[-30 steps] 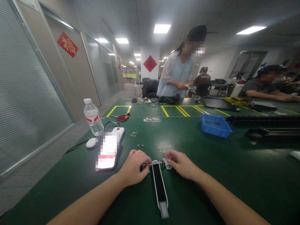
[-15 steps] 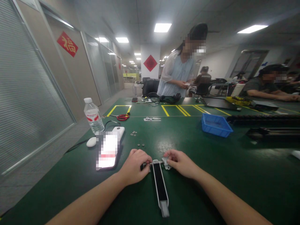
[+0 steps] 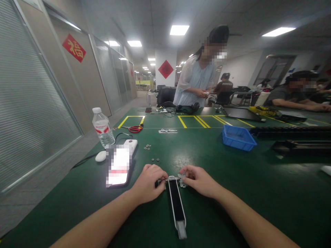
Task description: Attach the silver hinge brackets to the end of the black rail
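Observation:
A long narrow part (image 3: pixel 177 203) with a black face, a white rim and a grey tab at its near end lies on the green table in front of me. At its far left corner my left hand (image 3: pixel 152 182) is closed on a small black piece (image 3: pixel 157 183), mostly hidden by the fingers. My right hand (image 3: pixel 198 179) pinches a small silver metal bracket (image 3: pixel 182 181) against the far right corner. Beyond my hands lie two small nuts (image 3: pixel 155 159) and several little metal pieces (image 3: pixel 147 147).
On the left are a lit phone (image 3: pixel 119 167), a white oval object (image 3: pixel 100 156), a water bottle (image 3: pixel 103 128) and red-handled scissors (image 3: pixel 135 129). A blue bin (image 3: pixel 238 137) stands to the right, near long black parts (image 3: pixel 302 148). A person (image 3: pixel 198 75) stands across the table.
My right hand and the silver bracket have shifted slightly left, closer to the long part. My left hand stays in place.

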Demonstrator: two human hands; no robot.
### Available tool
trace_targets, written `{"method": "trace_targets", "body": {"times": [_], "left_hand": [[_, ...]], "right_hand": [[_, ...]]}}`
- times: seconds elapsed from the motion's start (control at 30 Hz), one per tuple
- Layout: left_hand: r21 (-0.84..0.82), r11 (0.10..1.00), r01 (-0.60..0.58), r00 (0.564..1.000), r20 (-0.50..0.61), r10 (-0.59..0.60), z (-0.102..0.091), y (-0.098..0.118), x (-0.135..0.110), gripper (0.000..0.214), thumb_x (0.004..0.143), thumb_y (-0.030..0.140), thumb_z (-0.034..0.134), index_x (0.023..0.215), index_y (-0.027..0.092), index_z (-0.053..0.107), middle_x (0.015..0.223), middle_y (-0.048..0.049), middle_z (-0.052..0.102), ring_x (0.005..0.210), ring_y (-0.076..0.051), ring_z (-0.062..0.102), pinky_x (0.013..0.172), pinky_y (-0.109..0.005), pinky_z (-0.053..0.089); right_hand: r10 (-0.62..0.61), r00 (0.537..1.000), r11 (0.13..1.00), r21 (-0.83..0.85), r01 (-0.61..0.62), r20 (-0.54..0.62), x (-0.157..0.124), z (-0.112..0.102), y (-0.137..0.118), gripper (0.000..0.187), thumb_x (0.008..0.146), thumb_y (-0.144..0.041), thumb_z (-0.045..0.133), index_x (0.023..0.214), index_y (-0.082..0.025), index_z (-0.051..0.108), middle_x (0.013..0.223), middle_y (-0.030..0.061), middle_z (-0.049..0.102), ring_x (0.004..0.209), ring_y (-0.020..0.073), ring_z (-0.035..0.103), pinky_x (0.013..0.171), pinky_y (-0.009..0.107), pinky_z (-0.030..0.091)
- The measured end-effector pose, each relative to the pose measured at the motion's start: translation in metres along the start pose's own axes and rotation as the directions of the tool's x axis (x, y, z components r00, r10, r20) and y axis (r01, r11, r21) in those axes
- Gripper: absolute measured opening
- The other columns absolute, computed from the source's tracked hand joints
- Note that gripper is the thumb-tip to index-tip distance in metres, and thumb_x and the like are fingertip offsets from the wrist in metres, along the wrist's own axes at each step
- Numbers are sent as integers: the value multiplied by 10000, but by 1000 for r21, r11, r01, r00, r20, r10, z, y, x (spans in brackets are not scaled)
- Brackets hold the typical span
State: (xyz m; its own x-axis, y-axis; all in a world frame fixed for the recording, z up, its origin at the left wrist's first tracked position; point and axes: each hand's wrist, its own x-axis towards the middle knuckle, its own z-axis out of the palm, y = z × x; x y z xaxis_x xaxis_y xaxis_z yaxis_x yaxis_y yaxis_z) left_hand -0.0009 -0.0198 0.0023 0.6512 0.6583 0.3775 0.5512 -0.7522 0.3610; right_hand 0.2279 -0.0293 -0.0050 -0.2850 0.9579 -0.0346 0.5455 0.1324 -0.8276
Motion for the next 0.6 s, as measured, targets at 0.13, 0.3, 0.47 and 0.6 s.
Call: {"method": "trace_targets", "body": {"times": [0.13,0.3,0.47,0.6], "left_hand": [[-1,1000,5,1000,11,-5,1,-1,0,173,758,99,516,870,198,603,802,6,618,829,-173,551,789,-329,327],[-15,1000,9,1000,22,-8,1,-1,0,168,763,107,509,873,198,597,808,4,616,836,-173,545,787,-324,319],[-16,1000,10,999,32,-10,1,-2,-2,181,767,104,495,883,202,594,817,0,612,842,-176,540,791,-328,316],[-17,1000,12,999,36,-11,1,-2,-2,187,771,102,496,896,205,591,831,5,605,847,-172,535,796,-326,313]], "right_hand": [[-46,999,997,-56,47,28,-2,-1,0,240,751,-125,625,988,-152,599,644,-47,502,547,89,451,509,203,339],[-109,994,980,-167,112,28,-6,-1,-5,301,715,-100,633,1010,-153,600,596,-67,460,536,89,434,505,201,309],[-146,989,957,-252,146,19,-8,-2,-11,281,716,-110,623,988,-179,619,653,-42,516,587,105,461,542,208,322],[-193,981,936,-297,190,21,-9,-2,-12,269,713,-100,610,966,-191,630,760,-10,568,669,125,498,608,223,355]]}}
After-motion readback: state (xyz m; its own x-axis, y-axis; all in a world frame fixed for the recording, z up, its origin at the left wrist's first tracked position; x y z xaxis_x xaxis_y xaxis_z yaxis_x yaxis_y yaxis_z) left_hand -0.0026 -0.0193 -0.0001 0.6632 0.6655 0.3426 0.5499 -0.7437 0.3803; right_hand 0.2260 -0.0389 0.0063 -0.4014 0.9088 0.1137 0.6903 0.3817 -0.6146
